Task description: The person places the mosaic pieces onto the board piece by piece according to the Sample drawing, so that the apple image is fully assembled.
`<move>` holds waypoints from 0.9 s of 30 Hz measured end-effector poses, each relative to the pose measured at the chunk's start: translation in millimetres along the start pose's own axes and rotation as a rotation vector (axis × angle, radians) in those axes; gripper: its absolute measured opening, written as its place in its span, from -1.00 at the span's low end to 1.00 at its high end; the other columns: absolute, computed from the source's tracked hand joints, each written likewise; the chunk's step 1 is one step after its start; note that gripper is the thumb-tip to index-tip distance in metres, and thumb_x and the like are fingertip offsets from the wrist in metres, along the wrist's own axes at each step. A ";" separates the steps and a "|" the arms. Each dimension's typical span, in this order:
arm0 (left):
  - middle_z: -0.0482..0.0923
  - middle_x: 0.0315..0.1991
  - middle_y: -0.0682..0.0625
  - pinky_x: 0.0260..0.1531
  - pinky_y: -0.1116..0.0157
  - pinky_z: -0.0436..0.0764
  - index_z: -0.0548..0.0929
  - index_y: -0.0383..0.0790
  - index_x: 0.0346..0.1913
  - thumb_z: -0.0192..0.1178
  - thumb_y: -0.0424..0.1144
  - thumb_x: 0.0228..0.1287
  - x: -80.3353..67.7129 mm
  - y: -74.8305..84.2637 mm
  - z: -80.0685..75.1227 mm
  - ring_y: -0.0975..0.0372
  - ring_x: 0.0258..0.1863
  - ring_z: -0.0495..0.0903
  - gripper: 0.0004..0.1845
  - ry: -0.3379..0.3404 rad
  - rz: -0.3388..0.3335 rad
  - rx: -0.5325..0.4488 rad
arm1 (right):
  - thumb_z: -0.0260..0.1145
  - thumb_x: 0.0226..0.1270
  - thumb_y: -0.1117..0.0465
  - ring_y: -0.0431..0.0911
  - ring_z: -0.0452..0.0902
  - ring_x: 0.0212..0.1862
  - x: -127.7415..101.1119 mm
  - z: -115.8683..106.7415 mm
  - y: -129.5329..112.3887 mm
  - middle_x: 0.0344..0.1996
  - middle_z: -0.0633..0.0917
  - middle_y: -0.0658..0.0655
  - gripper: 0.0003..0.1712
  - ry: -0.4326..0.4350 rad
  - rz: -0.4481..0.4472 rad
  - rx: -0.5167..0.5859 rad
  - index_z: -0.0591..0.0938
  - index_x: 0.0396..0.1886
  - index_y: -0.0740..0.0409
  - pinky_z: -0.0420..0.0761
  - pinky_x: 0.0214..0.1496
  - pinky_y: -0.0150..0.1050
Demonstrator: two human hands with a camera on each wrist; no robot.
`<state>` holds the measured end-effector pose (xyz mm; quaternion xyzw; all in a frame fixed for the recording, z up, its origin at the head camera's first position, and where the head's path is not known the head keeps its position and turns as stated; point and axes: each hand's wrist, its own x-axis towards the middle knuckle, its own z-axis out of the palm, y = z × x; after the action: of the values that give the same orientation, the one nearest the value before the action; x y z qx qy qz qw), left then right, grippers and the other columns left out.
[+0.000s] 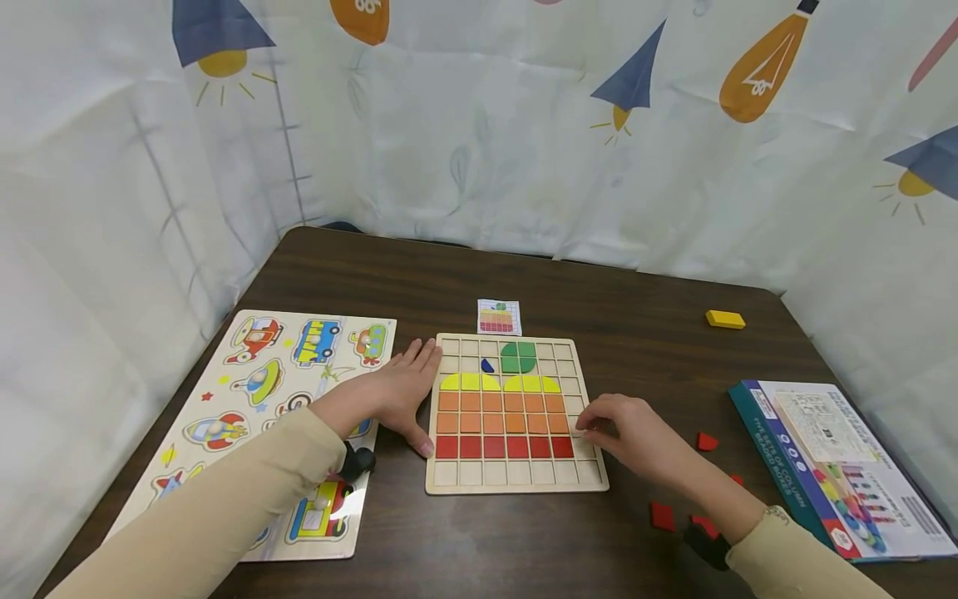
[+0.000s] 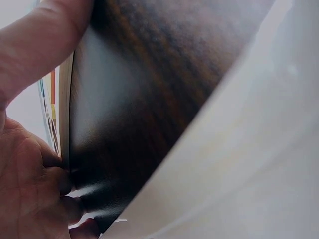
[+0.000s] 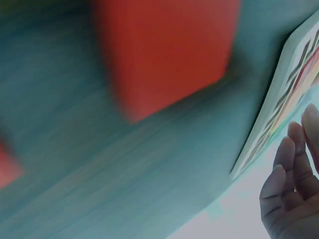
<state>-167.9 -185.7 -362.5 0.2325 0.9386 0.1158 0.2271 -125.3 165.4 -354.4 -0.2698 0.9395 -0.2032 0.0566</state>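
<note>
Grid board (image 1: 516,487) (partly filled), left hand (image 1: 400,395) flat at its edge, right hand (image 1: 624,428) curled at right rim, grip unclear.

Left hand (image 2: 30,164) against board edge (image 2: 65,114)

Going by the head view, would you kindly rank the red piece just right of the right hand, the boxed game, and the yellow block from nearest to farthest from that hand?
Measured from the right hand:
1. Red piece, on the table just to its right.
2. Boxed game, farther right by the table edge.
3. Yellow block, far back on the right.
</note>
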 end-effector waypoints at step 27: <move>-0.33 0.63 -0.45 0.58 -0.23 -0.08 -0.19 -0.55 0.59 0.60 0.27 -0.13 0.5 -2.0 -0.8 -0.30 0.63 -0.33 0.54 -0.001 0.019 -0.008 | 0.55 0.19 0.24 0.33 0.62 0.05 -78.4 -47.0 87.0 0.08 0.63 0.48 -0.40 -0.018 0.340 -0.215 0.59 0.20 0.37 0.64 0.02 0.28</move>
<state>-169.4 -187.3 -362.6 0.2405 0.9358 0.1216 0.2274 -111.2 290.6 -347.8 -0.1136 0.9873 -0.0870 0.0692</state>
